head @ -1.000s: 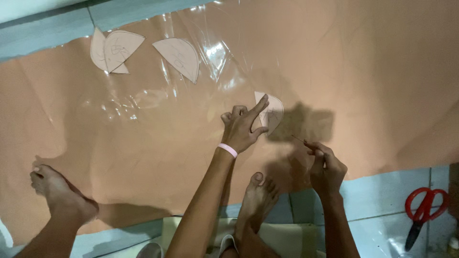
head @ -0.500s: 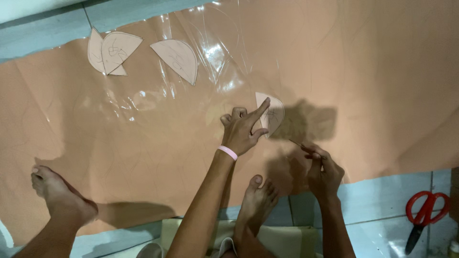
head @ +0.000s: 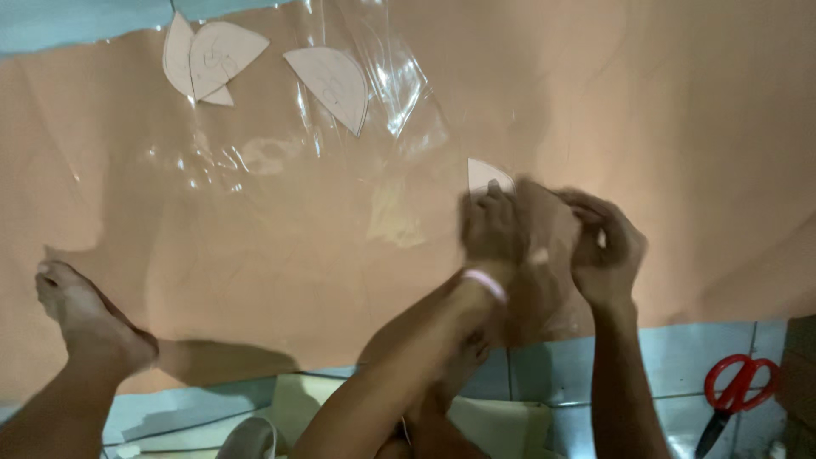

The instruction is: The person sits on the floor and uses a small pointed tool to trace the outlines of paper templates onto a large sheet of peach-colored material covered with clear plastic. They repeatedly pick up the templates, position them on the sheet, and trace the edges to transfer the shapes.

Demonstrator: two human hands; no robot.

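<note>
Tiled floor (head: 671, 357) with red scissors (head: 733, 393) nearest, then left hand (head: 493, 229) and right hand (head: 605, 246) close together, blurred, grip impossible to tell, on tan sheet (head: 255, 246) touching small paper piece (head: 486, 176), other paper cutouts (head: 327, 81) farther.

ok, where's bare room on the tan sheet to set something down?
Free: the wide stretch right of the right hand, and lower left between the foot and left hand. Crowded: top, with paper cutouts and clear plastic.
</note>
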